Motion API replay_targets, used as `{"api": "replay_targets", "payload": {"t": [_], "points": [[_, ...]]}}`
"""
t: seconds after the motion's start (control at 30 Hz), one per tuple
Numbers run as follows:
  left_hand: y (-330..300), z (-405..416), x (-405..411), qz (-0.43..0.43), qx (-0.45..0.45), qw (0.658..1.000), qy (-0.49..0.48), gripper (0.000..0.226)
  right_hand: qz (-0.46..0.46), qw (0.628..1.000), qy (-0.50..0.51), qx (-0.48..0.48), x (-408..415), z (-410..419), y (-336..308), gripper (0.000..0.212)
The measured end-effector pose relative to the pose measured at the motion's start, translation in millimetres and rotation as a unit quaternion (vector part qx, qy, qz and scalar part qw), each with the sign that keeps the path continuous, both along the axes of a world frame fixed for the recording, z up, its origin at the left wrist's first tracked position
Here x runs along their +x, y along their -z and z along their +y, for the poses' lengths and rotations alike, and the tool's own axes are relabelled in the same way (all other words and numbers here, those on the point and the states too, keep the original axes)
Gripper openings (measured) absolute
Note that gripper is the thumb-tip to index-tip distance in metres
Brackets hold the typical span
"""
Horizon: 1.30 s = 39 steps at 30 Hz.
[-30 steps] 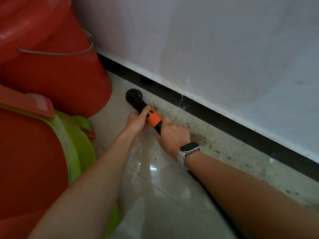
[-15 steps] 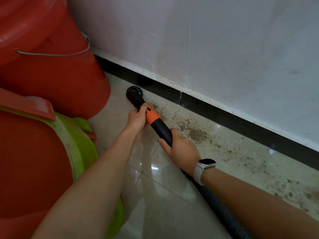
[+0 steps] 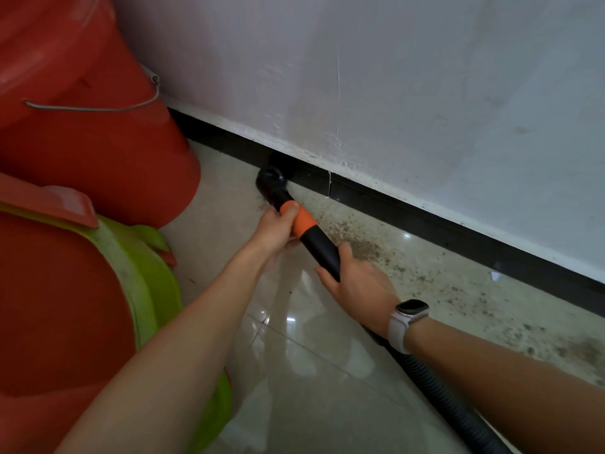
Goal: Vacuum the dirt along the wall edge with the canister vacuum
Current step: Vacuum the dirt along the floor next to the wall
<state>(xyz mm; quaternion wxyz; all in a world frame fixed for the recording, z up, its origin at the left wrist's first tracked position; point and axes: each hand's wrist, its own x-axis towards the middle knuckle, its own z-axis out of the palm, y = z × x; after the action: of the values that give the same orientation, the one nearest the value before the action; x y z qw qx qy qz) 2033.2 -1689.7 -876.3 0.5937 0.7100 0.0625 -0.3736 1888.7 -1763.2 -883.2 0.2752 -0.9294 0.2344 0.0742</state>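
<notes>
Vacuum wand (image 3: 319, 249): black tube with an orange collar, lying at a slant from lower right up to the wall. Round brush nozzle (image 3: 271, 180) sits on the floor (image 3: 294, 371), touching or just short of the black baseboard (image 3: 425, 217); contact cannot be told.

Left hand (image 3: 275, 231): fingers curled round the orange collar, gripping it. Right hand (image 3: 360, 283): wrapped round the black tube further back, watch (image 3: 407, 314) on the wrist. Ribbed black hose (image 3: 438, 394) runs from under the right wrist to the bottom edge.

Dirt (image 3: 366, 247): brown specks strewn along the floor beside the baseboard, to the right of the nozzle, thickest just beside the right hand.

Left side: red bucket (image 3: 98, 152) with a wire handle; a green basin (image 3: 154, 290) nearer the camera.
</notes>
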Motion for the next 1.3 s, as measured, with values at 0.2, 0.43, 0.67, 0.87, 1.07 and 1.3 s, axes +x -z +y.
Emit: {"api": "replay_targets", "payload": {"t": [0.2, 0.43, 0.67, 0.87, 1.07, 1.3], "points": [[1.0, -11.4, -48.5, 0.019, -0.012, 0.998, 0.055, 0.019, 0.036, 0.999, 0.017, -0.026, -55.0, -13.2, -7.6, 0.035], [-0.6, -30.4, -73.4, 0.071, -0.03, 0.993, 0.088, 0.041, 0.048, 0.996, 0.072, -0.016, -85.7, -13.4, -19.6, 0.033], [-16.3, -8.7, -60.3, -0.021, -0.037, 0.999, -0.007, 0.041, -0.002, 0.998, 0.022, 0.055, -58.8, -2.3, -39.5, 0.038], [-20.5, 37.6, -35.4, -0.048, 0.01, 0.989, -0.14, 0.048, 0.008, 0.978, -0.049, 0.201, -12.9, 28.3, -53.7, 0.041], [0.7, 69.1, -57.8, -0.029, 0.106, 0.979, -0.174, 0.057, 0.063, 0.96, -0.109, 0.252, -24.6, 37.8, -41.1, 0.032], [4.0, 52.4, -49.1, 0.005, 0.03, 0.989, -0.142, 0.052, 0.048, 0.986, -0.059, 0.147, -20.6, 34.3, -28.1, 0.04]]}}
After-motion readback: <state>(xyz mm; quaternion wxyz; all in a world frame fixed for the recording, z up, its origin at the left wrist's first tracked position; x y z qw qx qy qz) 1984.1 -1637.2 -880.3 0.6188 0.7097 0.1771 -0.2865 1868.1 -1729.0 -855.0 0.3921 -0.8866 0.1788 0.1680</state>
